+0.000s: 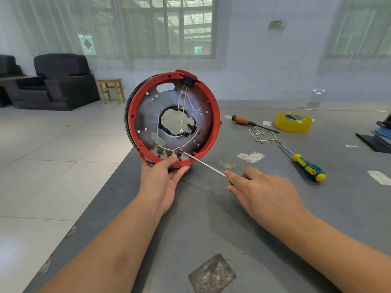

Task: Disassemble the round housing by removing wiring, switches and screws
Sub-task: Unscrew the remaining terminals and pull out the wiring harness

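The round housing [146,98], red-rimmed with a grey metal plate and a ragged centre hole, stands upright on its edge. My left hand [163,178] grips its bottom rim, thumb inside by the brass terminals [164,152]. White wires [184,102] run from a black switch [187,79] at the top down to those terminals. My right hand [260,193] holds a thin screwdriver [203,163]; its tip touches the rightmost bottom terminal. The handle is hidden in the hand.
On the grey table [232,229] lie a loose wire harness [264,137], a brown-handled screwdriver [251,123], a green-yellow screwdriver [306,167] and a yellow tape roll [294,122]. Dark items sit at the right edge [378,136]. The table's left edge drops to the tiled floor.
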The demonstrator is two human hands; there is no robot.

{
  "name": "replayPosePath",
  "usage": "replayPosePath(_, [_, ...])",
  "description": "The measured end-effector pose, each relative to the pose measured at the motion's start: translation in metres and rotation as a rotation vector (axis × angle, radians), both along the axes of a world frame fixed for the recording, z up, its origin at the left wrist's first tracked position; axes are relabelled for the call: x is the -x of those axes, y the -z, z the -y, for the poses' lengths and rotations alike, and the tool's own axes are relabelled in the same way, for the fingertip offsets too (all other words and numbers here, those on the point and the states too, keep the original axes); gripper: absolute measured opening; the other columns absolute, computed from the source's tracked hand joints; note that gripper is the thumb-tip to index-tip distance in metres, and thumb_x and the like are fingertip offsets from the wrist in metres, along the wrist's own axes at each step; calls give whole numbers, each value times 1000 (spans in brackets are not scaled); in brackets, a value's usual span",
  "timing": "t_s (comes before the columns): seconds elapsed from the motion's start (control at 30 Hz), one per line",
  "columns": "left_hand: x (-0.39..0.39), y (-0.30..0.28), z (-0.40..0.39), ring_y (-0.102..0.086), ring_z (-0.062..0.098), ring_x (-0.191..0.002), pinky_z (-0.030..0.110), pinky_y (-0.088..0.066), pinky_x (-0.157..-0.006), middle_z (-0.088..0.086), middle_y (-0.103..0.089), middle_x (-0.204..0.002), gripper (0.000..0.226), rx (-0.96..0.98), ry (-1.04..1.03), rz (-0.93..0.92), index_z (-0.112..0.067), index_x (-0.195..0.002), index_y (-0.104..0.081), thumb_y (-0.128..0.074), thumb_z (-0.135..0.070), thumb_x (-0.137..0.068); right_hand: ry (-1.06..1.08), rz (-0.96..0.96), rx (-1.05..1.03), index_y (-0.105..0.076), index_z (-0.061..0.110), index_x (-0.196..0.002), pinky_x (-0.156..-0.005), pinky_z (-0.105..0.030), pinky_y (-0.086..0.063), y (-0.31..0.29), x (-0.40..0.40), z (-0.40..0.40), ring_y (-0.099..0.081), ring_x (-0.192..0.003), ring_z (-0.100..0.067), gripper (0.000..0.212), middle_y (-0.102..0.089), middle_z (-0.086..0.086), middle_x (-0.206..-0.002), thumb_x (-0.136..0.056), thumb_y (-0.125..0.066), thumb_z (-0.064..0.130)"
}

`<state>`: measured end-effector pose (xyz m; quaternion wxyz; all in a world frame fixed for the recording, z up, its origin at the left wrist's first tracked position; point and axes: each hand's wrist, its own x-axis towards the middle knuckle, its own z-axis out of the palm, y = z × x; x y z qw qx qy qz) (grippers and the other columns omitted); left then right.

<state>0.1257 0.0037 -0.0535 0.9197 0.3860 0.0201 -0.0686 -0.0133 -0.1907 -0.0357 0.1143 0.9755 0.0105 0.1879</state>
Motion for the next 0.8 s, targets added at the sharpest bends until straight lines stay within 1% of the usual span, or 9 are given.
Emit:
replayPosePath(0.1, [0,0,-1,-77,39,-101,54,-64,-84,18,-70,-130,55,3,1,-14,-19,-139,-53,-65,11,-94,4,11,-12,-39,42,-143,-51,-29,-38,2,0,0,-64,-73,-23,46,-55,8,-105,-104,-20,57])
replayPosePath(0.2, [1,0,-2,-77,40,-99,56,-64,-84,18,-70,-130,54,19,24,-31,-18,-140,-51,-66,8,-95,15,32,-43,-40,42,-142,-52,-30,-41,-1,0,3,-64,-75,-23,50,-54,9,-105,-102,-17,58])
replayPosePath(0.27, [2,-1,-2,-78,40,-96,57,-63,-84,19,-69,-132,54,32,41,-37,-17,-142,-50,-66,5,-95,8,44,-78,-46,43,-140,-50,-30,-40,-6,1,6,-64,-73,-23,50,-55,10,-103,-100,-18,58])
replayPosePath(0.4, [4,-3,-4,-78,42,-95,55,-65,-81,24,-66,-135,58,33,61,-53,-13,-148,-46,-66,2,-95,-25,44,-136,-55,44,-134,-48,-28,-38,-10,6,7,-64,-72,-21,44,-59,11,-98,-100,-28,53])
replayPosePath(0.53, [3,-6,-8,-76,44,-99,49,-66,-77,26,-68,-131,59,-35,117,-75,-6,-150,-44,-64,3,-95,-34,24,-158,-60,45,-131,-46,-24,-30,-14,6,6,-62,-68,-19,52,-60,12,-94,-90,-27,46])
replayPosePath(0.6, [2,-8,-11,-78,39,-98,43,-66,-74,25,-71,-127,60,-115,140,-73,-5,-149,-45,-67,3,-93,-39,0,-157,-58,47,-132,-48,-25,-35,-15,6,7,-63,-72,-19,52,-61,13,-95,-89,-29,44])
replayPosePath(0.67, [0,-10,-16,-79,32,-95,40,-66,-76,21,-72,-126,63,-194,160,-56,-6,-149,-46,-69,3,-91,-50,-13,-161,-56,48,-132,-52,-26,-42,-17,7,9,-64,-78,-20,52,-62,12,-96,-88,-29,44])
replayPosePath(0.73, [-1,-11,-22,-79,30,-94,41,-65,-79,18,-74,-123,61,-249,177,-50,-8,-146,-49,-70,5,-90,-68,-32,-169,-54,49,-134,-58,-28,-48,-18,8,12,-65,-85,-19,53,-63,13,-99,-87,-30,44])
replayPosePath(0.8, [-3,-12,-26,-79,32,-94,43,-66,-78,18,-76,-117,55,-287,182,-61,-8,-139,-54,-71,9,-89,-98,-53,-202,-52,47,-135,-65,-31,-52,-21,8,15,-66,-89,-19,51,-66,15,-104,-87,-34,43])
